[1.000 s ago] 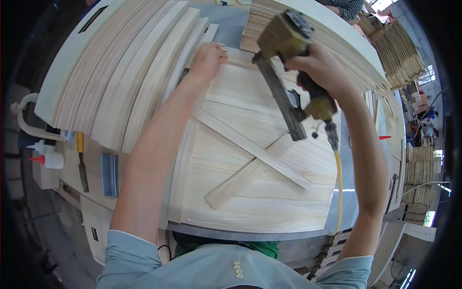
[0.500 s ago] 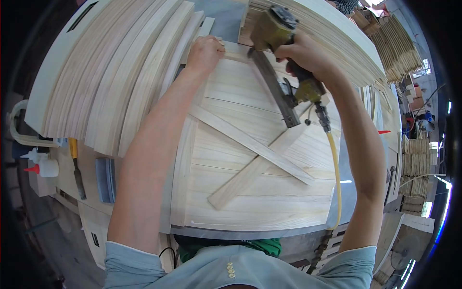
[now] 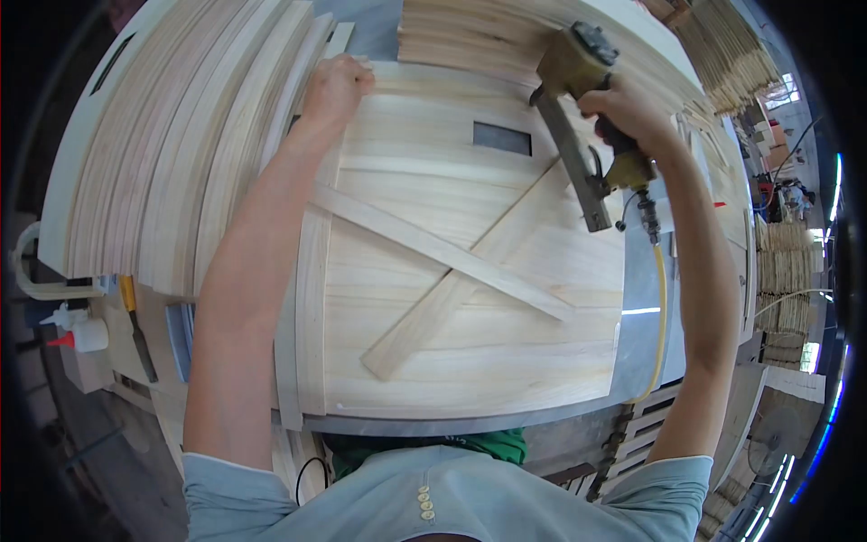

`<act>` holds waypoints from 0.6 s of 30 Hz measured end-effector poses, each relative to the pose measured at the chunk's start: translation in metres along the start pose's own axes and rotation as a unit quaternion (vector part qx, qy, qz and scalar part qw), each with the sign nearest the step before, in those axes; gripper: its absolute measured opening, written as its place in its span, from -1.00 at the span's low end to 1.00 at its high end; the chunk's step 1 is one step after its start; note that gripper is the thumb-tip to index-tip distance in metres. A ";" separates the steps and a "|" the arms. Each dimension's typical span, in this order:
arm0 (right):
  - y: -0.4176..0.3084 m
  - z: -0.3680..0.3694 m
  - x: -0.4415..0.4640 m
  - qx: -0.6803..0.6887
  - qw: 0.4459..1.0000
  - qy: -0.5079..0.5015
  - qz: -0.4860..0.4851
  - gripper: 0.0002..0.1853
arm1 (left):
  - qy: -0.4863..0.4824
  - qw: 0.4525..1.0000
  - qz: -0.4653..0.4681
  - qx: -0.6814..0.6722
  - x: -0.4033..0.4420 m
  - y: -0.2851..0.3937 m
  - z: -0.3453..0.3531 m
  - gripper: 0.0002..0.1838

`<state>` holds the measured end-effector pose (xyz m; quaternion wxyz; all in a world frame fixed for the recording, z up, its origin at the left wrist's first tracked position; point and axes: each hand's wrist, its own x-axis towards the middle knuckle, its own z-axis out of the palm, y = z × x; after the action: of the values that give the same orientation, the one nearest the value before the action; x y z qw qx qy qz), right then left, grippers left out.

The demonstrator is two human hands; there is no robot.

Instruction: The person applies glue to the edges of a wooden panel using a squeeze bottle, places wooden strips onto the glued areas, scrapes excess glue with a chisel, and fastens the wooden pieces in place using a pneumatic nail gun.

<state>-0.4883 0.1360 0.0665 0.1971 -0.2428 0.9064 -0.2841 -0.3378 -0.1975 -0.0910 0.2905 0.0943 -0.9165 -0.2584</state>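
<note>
My right hand (image 3: 628, 113) is wrapped round the handle of a nail gun (image 3: 578, 68), held above the right side of a pale wooden panel (image 3: 461, 366). A yellow air hose (image 3: 662, 298) runs down from the gun. At the panel's far left corner, my left hand (image 3: 336, 90) is closed with curled fingers on the edge; its fingertips are partly hidden. Two flat wooden strips cross on the panel: the upper strip (image 3: 397, 226) lies over the lower strip (image 3: 406, 334). A dark rectangular cutout (image 3: 502, 137) shows in the panel's far part.
Stacked long boards (image 3: 172, 154) stand left of the panel, and another board stack (image 3: 470, 41) lies behind it. At left are a yellow-handled chisel (image 3: 135, 325), a white glue bottle (image 3: 88, 335) and a grey block (image 3: 179, 339). A fan (image 3: 775, 441) stands at lower right.
My right hand has carried the nail gun to the right, uncovering the cutout. The panel and strips sit further left in view. My left hand stays at the corner.
</note>
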 end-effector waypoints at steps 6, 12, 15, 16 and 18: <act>0.011 -0.042 -0.079 0.050 0.997 0.051 0.010 -0.72 | 0.012 0.999 0.001 0.048 -0.004 0.003 -0.003 -0.86; 0.117 -0.089 -0.225 0.147 0.967 0.182 0.100 -0.71 | -0.061 0.988 0.033 0.140 0.001 -0.002 -0.006 -0.73; 0.181 -0.080 -0.289 0.238 0.930 0.241 0.143 -0.74 | -0.138 0.981 0.048 0.130 -0.015 0.009 -0.019 -0.70; 0.195 -0.075 -0.306 0.272 0.919 0.243 0.149 -0.75 | -0.151 0.982 0.040 0.105 -0.026 0.030 -0.033 -0.68; 0.242 -0.068 -0.333 0.368 0.884 0.231 0.174 -0.76 | -0.166 0.982 0.059 0.066 -0.058 0.047 -0.051 -0.67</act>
<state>-0.3338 0.5231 0.0437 0.1032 0.0812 0.7841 -0.6067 -0.2619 -0.1602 -0.0585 0.1422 0.0148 -0.9710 -0.1914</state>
